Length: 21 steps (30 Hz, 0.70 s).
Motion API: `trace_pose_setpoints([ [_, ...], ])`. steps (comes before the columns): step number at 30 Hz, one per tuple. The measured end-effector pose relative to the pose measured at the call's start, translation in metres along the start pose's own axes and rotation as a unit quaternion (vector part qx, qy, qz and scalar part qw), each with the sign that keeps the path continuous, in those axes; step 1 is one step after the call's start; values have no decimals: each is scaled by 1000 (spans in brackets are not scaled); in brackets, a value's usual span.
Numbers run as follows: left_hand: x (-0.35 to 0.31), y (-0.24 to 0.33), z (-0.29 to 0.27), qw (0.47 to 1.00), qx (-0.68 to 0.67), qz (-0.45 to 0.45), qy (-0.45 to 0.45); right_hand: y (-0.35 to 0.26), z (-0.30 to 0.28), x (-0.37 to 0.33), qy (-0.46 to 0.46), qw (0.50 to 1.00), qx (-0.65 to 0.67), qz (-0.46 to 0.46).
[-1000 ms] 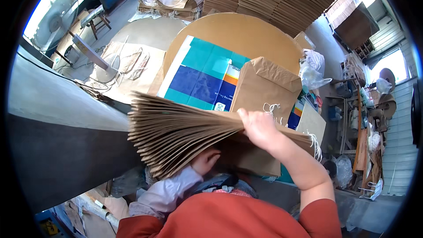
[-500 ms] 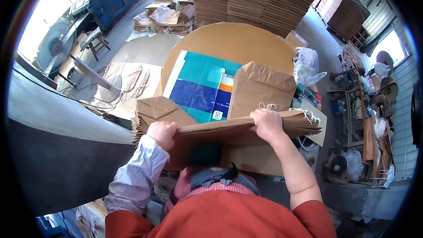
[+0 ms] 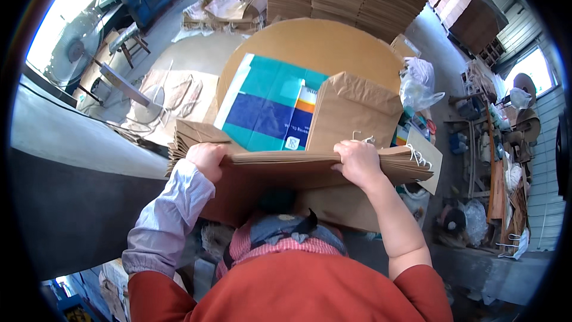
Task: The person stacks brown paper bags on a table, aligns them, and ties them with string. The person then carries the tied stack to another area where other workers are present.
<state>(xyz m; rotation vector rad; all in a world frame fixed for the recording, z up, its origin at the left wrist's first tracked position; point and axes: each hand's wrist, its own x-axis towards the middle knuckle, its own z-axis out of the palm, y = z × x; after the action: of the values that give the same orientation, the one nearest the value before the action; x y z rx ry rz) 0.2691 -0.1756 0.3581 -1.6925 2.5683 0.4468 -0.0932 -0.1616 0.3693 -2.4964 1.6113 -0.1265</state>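
Brown bags [image 3: 280, 158], seemingly; in both grips [image 3: 206, 161] [image 3: 358, 164]

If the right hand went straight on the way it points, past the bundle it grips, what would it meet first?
The right hand would probably meet the flat brown bag pile just beyond the bundle; its height above that pile is unclear.

red shirt [image 3: 292, 289]; loose lilac-grey left oversleeve [image 3: 164, 217]; pink checked cloth [image 3: 298, 247] at waist

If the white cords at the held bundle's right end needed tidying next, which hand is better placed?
Probably the right hand: it grips the brown bag bundle nearer the white cords, while the left hand grips nearer the opposite end.
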Motion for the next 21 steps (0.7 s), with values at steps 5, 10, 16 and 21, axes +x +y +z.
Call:
trace_pose_setpoints([
  [5,11,10,-40,999,-25,-11,-33,7,-19,-1,40,999,16,2],
  [10,20,8,-3,995,76,6,65,0,21,14,106,993,-41,23],
  [16,50,73,-4,998,26,28,41,68,-11,-60,430,851,300,17],
  [21,67,108,-6,998,33,50,37,236,73,-120,343,646,644,223],
])
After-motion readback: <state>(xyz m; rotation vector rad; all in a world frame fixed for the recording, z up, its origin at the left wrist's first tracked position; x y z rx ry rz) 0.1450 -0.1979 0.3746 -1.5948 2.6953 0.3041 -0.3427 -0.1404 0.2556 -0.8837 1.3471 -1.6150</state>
